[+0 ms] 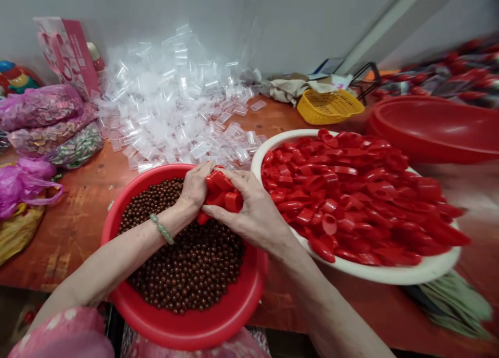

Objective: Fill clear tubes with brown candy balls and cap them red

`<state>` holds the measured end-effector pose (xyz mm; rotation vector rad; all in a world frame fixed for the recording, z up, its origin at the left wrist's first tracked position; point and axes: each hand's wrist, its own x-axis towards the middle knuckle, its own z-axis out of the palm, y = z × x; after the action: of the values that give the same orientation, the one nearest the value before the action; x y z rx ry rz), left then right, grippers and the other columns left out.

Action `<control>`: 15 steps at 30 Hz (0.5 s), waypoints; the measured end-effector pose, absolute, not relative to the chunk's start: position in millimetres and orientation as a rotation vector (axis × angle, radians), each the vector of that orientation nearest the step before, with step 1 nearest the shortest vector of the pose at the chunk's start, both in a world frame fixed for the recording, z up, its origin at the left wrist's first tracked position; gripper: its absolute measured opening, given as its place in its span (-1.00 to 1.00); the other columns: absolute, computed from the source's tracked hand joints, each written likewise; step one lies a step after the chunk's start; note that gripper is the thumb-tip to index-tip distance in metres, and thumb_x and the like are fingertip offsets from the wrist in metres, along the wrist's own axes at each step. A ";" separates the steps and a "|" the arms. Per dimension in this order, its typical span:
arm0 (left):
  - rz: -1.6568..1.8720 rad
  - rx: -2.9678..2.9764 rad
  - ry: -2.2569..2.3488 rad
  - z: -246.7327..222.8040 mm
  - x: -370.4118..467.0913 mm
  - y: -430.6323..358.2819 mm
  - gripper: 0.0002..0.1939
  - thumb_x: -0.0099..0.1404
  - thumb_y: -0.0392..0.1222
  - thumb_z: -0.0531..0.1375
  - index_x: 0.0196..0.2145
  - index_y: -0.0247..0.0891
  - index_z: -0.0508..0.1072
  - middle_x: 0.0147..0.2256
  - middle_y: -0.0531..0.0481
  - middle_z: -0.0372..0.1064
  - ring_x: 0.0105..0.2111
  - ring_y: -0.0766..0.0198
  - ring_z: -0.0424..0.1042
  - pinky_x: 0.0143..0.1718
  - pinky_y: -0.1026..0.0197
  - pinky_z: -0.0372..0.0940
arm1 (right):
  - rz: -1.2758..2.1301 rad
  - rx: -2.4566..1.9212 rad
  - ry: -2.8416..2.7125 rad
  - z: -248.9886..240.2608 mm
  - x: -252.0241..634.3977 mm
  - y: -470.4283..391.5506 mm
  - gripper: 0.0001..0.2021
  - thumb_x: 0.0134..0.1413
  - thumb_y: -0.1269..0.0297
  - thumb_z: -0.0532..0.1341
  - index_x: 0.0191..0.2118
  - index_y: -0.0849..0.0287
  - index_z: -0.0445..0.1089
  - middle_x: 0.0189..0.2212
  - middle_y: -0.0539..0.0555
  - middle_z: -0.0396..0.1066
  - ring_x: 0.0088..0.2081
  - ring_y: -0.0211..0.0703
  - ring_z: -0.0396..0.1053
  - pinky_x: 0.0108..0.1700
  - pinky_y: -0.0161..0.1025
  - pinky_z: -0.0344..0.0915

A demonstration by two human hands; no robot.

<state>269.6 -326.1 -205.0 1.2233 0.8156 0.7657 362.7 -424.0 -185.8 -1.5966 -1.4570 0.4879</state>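
Observation:
Several red plastic pieces (221, 190) are bunched between my two hands, above a red basin (187, 340) of small round brown beads (187, 275). My left hand (196, 186), with a green bead bracelet at its wrist, is closed against their left side. From the right, my right hand (253, 207) wraps round the same pieces, thumb underneath. What each fingertip touches is partly hidden. Just right of my right hand stands a wide white basin (413, 277) heaped with similar red plastic pieces (351, 191).
Behind the bead basin spreads a pile of clear plastic pieces (179, 108). Filled pink bags (42, 111) lie at left beside a pink box (70, 51). A yellow basket (329, 107) and a large red bowl (432, 127) stand at the back right. Green cloth (456, 303) lies at the table edge.

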 end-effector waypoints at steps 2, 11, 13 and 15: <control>0.763 1.198 0.834 -209.2 267.5 -324.8 -0.79 0.21 -0.27 0.07 -0.57 -0.22 0.21 -0.53 0.12 0.14 -0.47 0.34 0.12 -0.38 0.29 0.14 | 0.556 -1.617 -1.466 -181.6 362.5 -422.2 -0.43 -0.08 0.15 0.37 0.10 0.14 0.35 -0.04 0.19 0.33 0.03 0.05 0.31 0.16 0.07 0.24; 0.756 1.026 1.000 -227.4 261.6 -344.5 -0.82 0.18 -0.27 0.05 -0.57 -0.24 0.22 -0.53 0.12 0.18 -0.48 0.35 0.11 -0.40 0.28 0.12 | 1.059 -1.567 -1.363 -191.7 371.9 -420.6 -0.46 -0.09 0.14 0.36 0.06 0.16 0.36 0.01 0.14 0.40 0.04 0.04 0.34 0.16 0.04 0.23; 0.738 0.983 1.037 -229.1 260.9 -348.7 -0.82 0.17 -0.25 0.07 -0.58 -0.24 0.24 -0.55 0.12 0.19 -0.50 0.35 0.11 -0.41 0.27 0.11 | 1.250 -1.522 -1.271 -194.1 374.8 -419.5 -0.49 -0.08 0.14 0.35 0.02 0.19 0.37 -0.08 0.12 0.45 -0.07 0.00 0.41 0.05 -0.04 0.33; 0.723 0.943 1.067 -230.1 254.0 -350.8 -0.84 0.15 -0.23 0.08 -0.57 -0.24 0.26 -0.55 0.11 0.22 -0.52 0.35 0.13 -0.42 0.27 0.13 | 1.392 -1.470 -1.210 -197.1 372.1 -416.5 -0.51 -0.09 0.14 0.36 -0.01 0.21 0.37 -0.16 0.09 0.48 -0.16 -0.05 0.43 -0.05 -0.11 0.37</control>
<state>254.0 -350.8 -230.1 0.9430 1.0672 0.7229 372.1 -416.5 -197.1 -1.4697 -1.2100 1.3922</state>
